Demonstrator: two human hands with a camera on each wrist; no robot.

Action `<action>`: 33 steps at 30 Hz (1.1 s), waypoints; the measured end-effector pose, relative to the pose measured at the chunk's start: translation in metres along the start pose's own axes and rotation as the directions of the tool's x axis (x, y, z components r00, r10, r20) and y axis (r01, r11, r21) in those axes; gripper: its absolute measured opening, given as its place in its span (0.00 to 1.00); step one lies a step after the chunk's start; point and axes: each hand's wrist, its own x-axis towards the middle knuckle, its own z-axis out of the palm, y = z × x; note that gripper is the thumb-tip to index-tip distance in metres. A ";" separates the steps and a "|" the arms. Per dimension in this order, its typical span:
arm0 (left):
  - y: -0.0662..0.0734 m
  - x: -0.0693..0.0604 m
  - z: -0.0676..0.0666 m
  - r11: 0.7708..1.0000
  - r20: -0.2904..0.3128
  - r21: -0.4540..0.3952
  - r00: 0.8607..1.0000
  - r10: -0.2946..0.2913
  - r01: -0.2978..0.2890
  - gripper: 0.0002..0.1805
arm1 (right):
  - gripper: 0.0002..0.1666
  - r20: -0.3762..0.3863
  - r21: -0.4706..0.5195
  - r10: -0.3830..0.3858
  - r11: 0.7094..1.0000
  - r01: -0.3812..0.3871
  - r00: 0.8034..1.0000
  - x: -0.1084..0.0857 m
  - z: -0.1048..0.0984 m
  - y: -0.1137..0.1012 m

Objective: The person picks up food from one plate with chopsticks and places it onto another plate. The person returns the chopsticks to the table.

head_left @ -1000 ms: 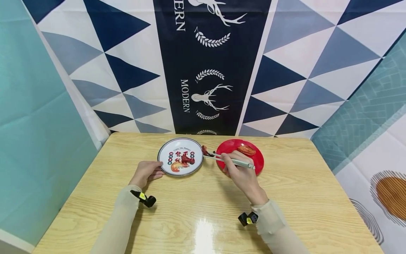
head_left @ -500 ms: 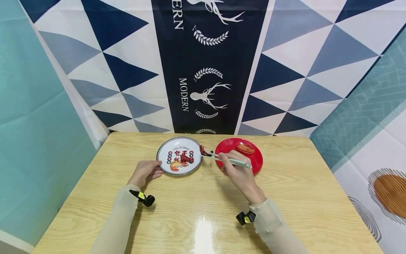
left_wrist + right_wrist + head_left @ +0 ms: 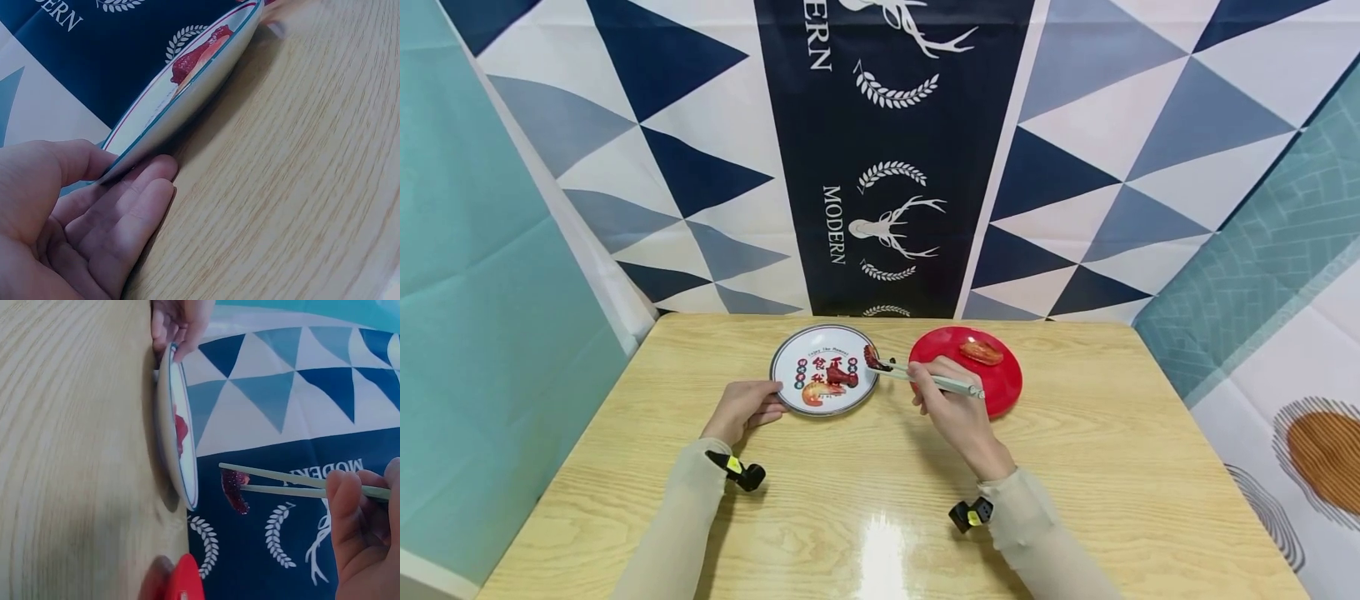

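Observation:
My left hand (image 3: 742, 410) holds the near left rim of a round white plate (image 3: 790, 358), thumb on top and fingers beneath. The plate has a dark rim and printed lettering. On it lie a shrimp (image 3: 817, 393) and a dark red drumstick-shaped piece (image 3: 842, 377). My right hand (image 3: 955, 408) grips a pair of pale green chopsticks (image 3: 951, 384). Pinched between their tips is a dark red, curved, bumpy food piece (image 3: 234, 490). In the right wrist view this piece hangs in the air above the white plate's right side, apart from the plate.
A red plate (image 3: 1011, 383) stands right of the white one, partly behind my right hand, with a browned wing-shaped piece (image 3: 981, 352) on it. Both plates sit near the back edge of the wooden table (image 3: 850, 483), close to the patterned cloth (image 3: 895, 250) behind.
My right hand has moved slightly left with the chopsticks, carrying the dark red curved piece from beside the white plate to over its right rim. The left hand keeps its hold.

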 end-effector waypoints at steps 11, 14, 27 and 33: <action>0.002 0.000 -0.002 1.000 -0.020 0.012 1.000 0.004 -0.004 0.24 | 0.14 -0.045 -0.003 0.060 0.998 -0.061 0.997 0.005 0.012 0.008; 0.002 -0.002 0.000 1.000 -0.030 0.006 1.000 0.009 -0.009 0.23 | 0.11 -0.045 0.004 0.050 0.999 -0.050 0.998 0.006 0.013 0.008; 0.001 -0.004 0.006 1.000 -0.050 -0.024 0.999 -0.010 0.008 0.20 | 0.09 -0.032 0.033 0.051 0.998 -0.050 0.998 0.007 0.018 0.014; 0.001 -0.003 0.003 1.000 -0.027 -0.017 1.000 0.000 0.000 0.19 | 0.11 -0.032 0.024 0.085 0.996 -0.084 0.996 0.010 0.023 0.017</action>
